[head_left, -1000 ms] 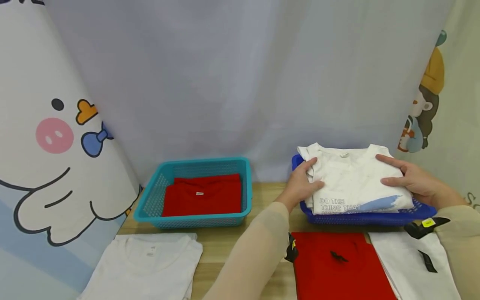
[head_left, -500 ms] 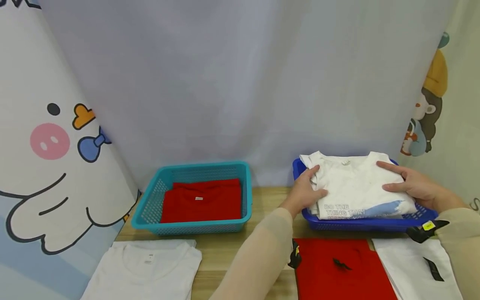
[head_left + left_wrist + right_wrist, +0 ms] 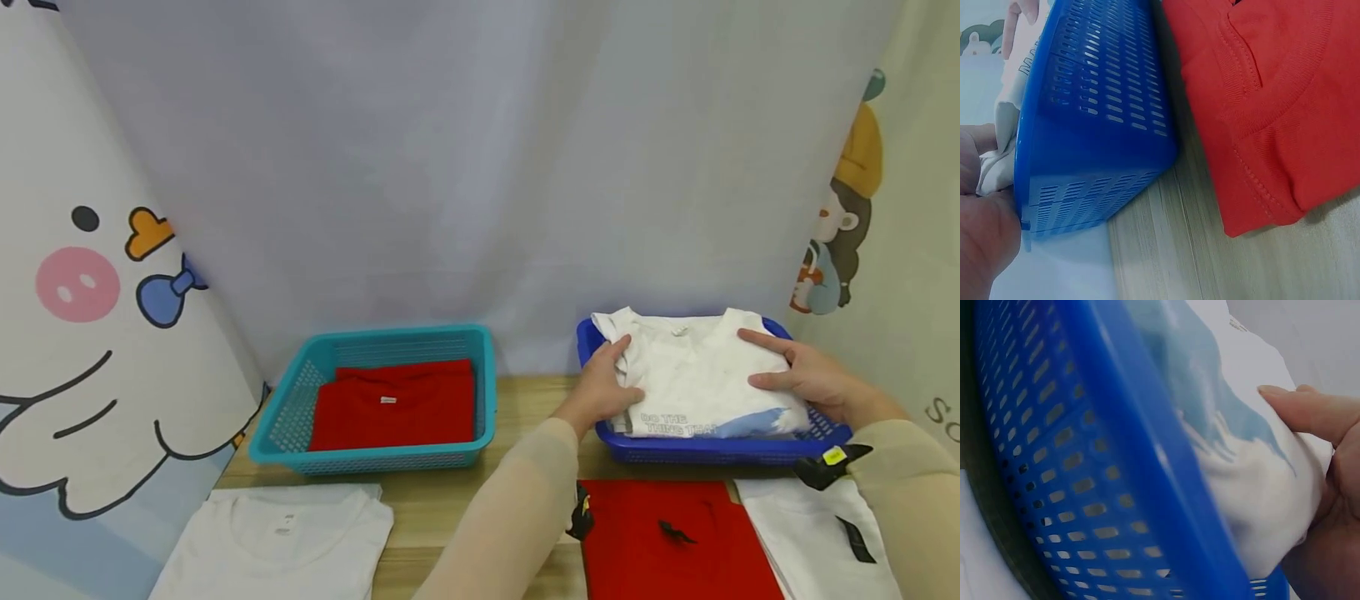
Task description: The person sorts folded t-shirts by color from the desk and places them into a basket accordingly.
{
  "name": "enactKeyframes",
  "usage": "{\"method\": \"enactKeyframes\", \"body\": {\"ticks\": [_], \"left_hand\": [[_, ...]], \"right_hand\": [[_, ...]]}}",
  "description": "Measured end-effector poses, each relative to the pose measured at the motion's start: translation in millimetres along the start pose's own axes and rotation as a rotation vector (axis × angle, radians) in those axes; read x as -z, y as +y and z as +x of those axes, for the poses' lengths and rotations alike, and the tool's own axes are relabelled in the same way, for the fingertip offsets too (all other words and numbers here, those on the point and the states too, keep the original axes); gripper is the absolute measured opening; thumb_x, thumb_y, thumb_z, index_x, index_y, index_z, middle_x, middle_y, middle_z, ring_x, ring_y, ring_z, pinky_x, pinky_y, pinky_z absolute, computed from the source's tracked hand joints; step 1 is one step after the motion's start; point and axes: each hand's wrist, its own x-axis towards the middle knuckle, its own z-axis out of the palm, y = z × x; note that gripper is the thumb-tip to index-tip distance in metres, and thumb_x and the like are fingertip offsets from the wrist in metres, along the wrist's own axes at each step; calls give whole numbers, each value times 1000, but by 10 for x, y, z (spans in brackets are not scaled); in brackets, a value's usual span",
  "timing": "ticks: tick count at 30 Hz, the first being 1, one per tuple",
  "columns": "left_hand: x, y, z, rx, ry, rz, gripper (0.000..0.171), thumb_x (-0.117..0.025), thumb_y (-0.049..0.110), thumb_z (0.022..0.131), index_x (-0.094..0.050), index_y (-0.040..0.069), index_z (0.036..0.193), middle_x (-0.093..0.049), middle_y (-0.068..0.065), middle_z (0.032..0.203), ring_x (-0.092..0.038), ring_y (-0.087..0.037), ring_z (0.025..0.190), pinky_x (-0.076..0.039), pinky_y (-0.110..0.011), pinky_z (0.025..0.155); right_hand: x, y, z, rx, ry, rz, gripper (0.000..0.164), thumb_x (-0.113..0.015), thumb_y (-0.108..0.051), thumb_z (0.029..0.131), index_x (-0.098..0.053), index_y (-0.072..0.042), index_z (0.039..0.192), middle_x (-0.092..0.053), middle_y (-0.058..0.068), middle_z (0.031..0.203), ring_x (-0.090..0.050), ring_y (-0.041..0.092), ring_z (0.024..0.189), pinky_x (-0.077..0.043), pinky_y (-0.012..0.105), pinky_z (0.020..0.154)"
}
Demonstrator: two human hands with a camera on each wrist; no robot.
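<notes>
Both arms out front, forearms sleeved in beige. Left forearm (image 3: pixel 506 517) runs up and right from the bottom edge; right forearm (image 3: pixel 911 483) comes in from the right, angled up-left. Left hand (image 3: pixel 596 390): gripping, thumb and index finger spread apart, both tips pointing roughly right. Right hand (image 3: pixel 813 382): gripping, index finger straight and pointing left, thumb below it, also left. Remaining fingers mostly hidden, both hands. Hands well apart, facing each other.

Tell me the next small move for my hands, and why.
Probably ease the printed white shirt lower into the blue basket: your left hand and right hand hold its sides, and in the head view its collar end hides the basket's back rim.
</notes>
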Motion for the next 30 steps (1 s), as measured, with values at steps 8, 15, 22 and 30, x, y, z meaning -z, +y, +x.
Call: {"method": "enactKeyframes", "body": {"ticks": [8, 15, 22, 30], "left_hand": [[38, 29, -21, 13, -8, 13, 82, -78, 11, 78, -39, 28, 148, -31, -3, 154, -29, -20, 141, -29, -34, 111], [43, 63, -16, 7, -8, 86, 80, -77, 11, 78, -40, 26, 148, -34, -4, 153, -31, -19, 140, -29, -32, 111], [37, 68, -17, 27, -16, 98, 82, -78, 14, 79, -38, 27, 149, -32, -2, 154, -30, -19, 140, -30, -32, 111], [-48, 108, -44, 58, -49, 138, 81, -78, 29, 80, -36, 26, 149, -30, 4, 155, -30, -16, 140, -33, -34, 110]], "right_hand": [[-33, 48, 4, -38, 13, -27, 91, -72, -32, 86, -14, -18, 154, 12, 30, 154, 10, 57, 136, 0, 79, 95], [-74, 64, 11, -59, 30, -75, 94, -73, -40, 83, -15, -19, 154, 9, 31, 154, 6, 60, 134, -3, 81, 92], [-101, 104, 34, -62, 32, -147, 96, -72, -45, 83, -14, -20, 155, 5, 32, 154, -1, 62, 132, -8, 82, 90], [-152, 122, 5, -83, 37, -184, 95, -69, -48, 84, -13, -18, 155, 3, 35, 152, -1, 63, 131, -9, 83, 88]]}}
